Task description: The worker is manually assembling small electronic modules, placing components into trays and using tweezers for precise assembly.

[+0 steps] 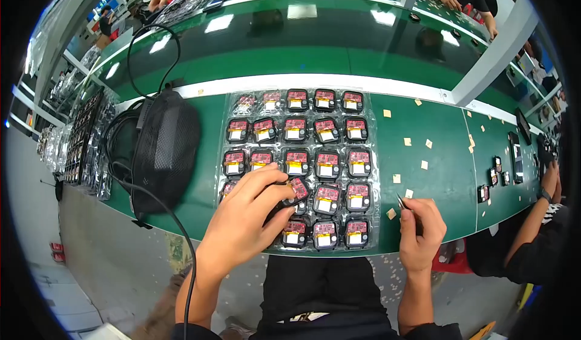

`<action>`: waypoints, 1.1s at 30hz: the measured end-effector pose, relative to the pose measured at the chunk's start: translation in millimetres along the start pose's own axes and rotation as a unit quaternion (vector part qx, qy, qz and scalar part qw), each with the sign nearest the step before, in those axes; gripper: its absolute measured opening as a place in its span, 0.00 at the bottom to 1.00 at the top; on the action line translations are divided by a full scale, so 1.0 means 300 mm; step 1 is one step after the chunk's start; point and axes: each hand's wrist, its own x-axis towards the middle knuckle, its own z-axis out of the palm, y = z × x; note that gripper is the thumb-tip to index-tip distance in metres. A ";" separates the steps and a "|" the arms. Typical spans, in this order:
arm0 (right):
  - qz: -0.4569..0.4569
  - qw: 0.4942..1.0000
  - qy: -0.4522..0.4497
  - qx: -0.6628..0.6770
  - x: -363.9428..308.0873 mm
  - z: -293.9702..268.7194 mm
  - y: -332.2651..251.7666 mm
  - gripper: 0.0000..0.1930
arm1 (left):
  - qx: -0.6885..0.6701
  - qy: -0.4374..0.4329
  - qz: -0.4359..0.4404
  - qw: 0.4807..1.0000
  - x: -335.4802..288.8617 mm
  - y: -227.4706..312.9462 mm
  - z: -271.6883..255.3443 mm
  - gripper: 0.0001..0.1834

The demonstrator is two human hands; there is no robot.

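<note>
The left hand (242, 216) had its grip closed on a black-cased circuit module (298, 189), tilted above the lower middle of the clear blister tray (374, 152), its red board facing up. The right hand (422, 231), right of the tray, had its grip pinched narrow on slim tweezers (402, 203); their tip pointed up the frame, near a small beige square (409, 193) on the green bench (448, 152). Whether the tip held anything was too small to tell.

To work well here, the left fingers seemed best placed on the case's edges, leaving the board and its parts untouched. A light, steady pinch suited the tweezers, since the squares looked thin and easy to flick away. The module was best held clear of its close neighbours in the tray, and the black cable (172, 216) crossing near the left forearm called for care against snagging.
</note>
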 end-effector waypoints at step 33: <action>-0.044 0.999 -0.016 -0.025 0.021 0.005 -0.003 0.07 | 0.118 0.122 -0.078 0.982 0.349 -0.158 -0.082 0.12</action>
